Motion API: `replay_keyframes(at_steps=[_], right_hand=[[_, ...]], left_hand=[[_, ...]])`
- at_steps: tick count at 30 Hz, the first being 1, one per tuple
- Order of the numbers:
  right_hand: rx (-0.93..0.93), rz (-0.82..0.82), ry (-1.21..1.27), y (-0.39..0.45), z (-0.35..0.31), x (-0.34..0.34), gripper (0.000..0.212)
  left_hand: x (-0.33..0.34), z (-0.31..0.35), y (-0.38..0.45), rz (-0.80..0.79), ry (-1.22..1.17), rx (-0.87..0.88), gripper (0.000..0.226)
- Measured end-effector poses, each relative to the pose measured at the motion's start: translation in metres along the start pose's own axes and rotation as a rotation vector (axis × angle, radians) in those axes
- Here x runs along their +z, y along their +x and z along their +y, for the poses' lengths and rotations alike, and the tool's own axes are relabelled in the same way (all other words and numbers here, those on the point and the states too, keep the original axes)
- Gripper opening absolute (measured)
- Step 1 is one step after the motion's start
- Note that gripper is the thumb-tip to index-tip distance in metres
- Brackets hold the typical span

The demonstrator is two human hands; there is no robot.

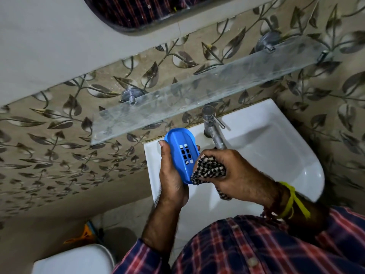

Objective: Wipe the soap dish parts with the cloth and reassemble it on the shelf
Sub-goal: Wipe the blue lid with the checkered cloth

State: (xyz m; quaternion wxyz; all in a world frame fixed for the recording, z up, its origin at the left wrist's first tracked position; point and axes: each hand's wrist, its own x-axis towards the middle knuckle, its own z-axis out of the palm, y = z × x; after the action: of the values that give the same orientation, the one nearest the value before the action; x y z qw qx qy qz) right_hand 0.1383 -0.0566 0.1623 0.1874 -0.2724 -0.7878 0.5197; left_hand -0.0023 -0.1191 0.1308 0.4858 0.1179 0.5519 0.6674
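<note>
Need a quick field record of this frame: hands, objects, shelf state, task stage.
left hand: grips the blue slotted soap dish part, held over the sink's left edge
right hand: bunches the checked cloth against the part's lower right edge
sink: white, metal tap at its back
glass shelf: wall-mounted above the sink, nothing on it in view
other dish parts: none in view
task stage: wiping under way, reassembly not yet done

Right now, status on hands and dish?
Left hand holds blue dish part. Right hand presses cloth against it. Shelf bare.
</note>
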Motion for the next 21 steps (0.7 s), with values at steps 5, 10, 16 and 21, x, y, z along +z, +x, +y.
replay_keyframes(at_steps=[5, 10, 16, 21], right_hand=[[-0.088, -0.101, -0.116, 0.000, -0.001, -0.001, 0.028], [-0.171, 0.138, -0.267, 0.008, 0.012, -0.010, 0.017], [-0.147, 0.639, -0.247, 0.040, 0.001, 0.007, 0.017], [-0.236, 0.423, -0.170, 0.028, 0.001, 0.022, 0.013]], left_hand=[[-0.006, 0.000, 0.000, -0.006, -0.040, -0.029, 0.078], [-0.007, 0.005, -0.001, -0.037, -0.030, -0.006, 0.079], [0.013, -0.017, -0.016, -0.169, 0.174, 0.084, 0.059], [0.000, -0.013, -0.011, -0.118, 0.204, 0.101, 0.068]])
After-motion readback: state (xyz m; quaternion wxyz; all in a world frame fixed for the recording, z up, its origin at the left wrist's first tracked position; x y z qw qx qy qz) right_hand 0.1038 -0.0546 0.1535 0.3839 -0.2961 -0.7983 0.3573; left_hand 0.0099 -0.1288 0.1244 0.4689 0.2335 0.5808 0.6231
